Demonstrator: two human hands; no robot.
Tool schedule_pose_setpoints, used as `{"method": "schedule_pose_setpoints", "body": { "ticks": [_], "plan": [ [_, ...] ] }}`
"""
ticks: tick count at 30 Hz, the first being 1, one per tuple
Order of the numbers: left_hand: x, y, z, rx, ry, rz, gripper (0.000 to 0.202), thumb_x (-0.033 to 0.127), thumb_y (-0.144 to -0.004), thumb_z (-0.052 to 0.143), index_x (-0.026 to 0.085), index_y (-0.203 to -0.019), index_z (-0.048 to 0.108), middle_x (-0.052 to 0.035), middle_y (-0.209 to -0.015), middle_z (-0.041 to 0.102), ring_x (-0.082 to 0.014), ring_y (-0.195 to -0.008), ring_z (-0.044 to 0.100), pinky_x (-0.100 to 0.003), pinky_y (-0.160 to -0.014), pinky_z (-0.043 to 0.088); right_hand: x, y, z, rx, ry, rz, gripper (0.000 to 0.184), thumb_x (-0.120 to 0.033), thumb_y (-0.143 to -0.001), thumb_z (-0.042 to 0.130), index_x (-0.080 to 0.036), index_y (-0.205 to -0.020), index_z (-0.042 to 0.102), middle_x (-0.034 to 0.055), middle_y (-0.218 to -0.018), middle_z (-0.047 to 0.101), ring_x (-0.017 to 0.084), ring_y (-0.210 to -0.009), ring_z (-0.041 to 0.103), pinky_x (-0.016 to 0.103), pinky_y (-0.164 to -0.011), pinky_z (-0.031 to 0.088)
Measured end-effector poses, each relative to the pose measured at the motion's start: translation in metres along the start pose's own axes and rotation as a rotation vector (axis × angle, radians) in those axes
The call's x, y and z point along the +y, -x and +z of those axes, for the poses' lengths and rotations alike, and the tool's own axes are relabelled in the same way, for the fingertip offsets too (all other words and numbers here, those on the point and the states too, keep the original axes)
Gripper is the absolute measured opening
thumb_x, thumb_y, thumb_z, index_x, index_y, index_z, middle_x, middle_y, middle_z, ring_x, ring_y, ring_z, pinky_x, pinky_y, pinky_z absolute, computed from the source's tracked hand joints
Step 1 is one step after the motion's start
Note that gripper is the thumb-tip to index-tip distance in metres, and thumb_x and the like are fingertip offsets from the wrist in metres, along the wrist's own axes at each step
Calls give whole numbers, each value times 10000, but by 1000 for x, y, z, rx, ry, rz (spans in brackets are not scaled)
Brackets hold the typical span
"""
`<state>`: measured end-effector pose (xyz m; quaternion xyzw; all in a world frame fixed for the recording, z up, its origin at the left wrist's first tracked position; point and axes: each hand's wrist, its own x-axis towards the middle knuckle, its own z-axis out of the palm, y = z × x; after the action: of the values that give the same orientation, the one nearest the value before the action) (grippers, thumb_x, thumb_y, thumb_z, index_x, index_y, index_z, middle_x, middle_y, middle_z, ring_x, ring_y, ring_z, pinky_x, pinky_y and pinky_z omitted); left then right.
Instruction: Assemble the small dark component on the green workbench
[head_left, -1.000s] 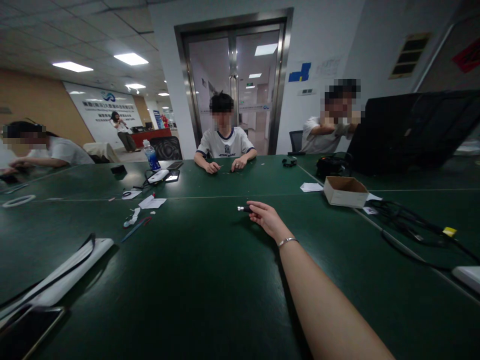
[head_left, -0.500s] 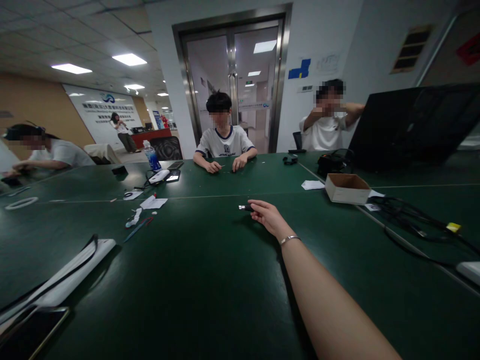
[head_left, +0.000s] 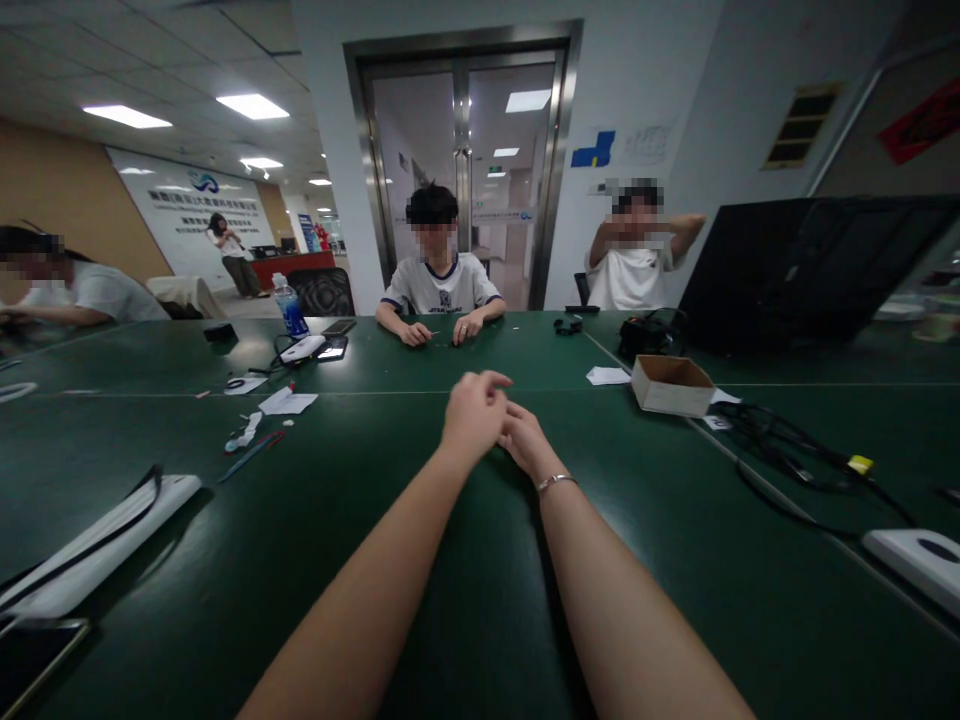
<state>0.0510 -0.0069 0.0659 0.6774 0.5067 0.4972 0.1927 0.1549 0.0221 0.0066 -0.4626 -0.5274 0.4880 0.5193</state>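
Over the green table (head_left: 300,560), my two hands meet in front of me. My right hand (head_left: 527,440), with a silver bracelet on its wrist, has its fingers closed. A small black plug with a silver metal end showed in it a moment ago; both hands now hide it. My left hand (head_left: 472,420) lies against the fingertips of the right one from the left side. Its fingers curl inward around the same spot, the index finger a little raised. What the left fingers grip is hidden behind the back of that hand.
An open cardboard box (head_left: 673,388) and tangled black cables (head_left: 780,440) lie to the right, near a large black monitor (head_left: 810,275). On the left are a white long package (head_left: 112,550), a phone (head_left: 37,660), blue tweezers (head_left: 250,457) and a bottle (head_left: 289,306). A person (head_left: 439,280) sits opposite.
My left hand has come into view from below and reached my right hand, covering the plug's silver end. The view has turned slightly right; my right hand stays near the same place on the table.
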Motion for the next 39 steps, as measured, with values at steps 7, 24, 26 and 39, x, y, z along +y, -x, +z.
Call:
{"method": "schedule_pose_setpoints", "body": {
  "ticks": [7,24,26,39],
  "plan": [
    [-80,-1,7,27,248,-352,229,328,-896,482,184,-1037,590,-63,-868,621,-169,-750,600,-288,-690,482,4,-1,-2,45,-462,119,169,-106,-708,777,-141,-859,710,25,-687,678,93,-538,607,190,-563,535],
    [-93,5,-3,-77,110,-265,490,597,-856,473,177,-639,603,-6,-550,562,-135,-531,523,-248,-546,375,2,3,-4,-79,-431,93,230,-72,-706,772,-178,-904,723,14,-787,671,122,-681,670,231,-686,592],
    [-91,5,-5,-69,54,-272,522,619,-856,458,183,-600,592,-2,-521,544,-141,-515,508,-259,-543,354,2,3,-4,-81,-430,93,234,-66,-707,768,-181,-906,723,14,-795,668,123,-692,667,233,-691,597],
    [-85,3,-10,-39,-41,-335,504,540,-872,438,198,-519,551,-8,-502,529,-162,-529,492,-282,-550,300,3,5,-5,-159,-419,56,281,-29,-640,803,-176,-862,714,12,-860,631,142,-795,662,272,-751,602]
  ]
}}
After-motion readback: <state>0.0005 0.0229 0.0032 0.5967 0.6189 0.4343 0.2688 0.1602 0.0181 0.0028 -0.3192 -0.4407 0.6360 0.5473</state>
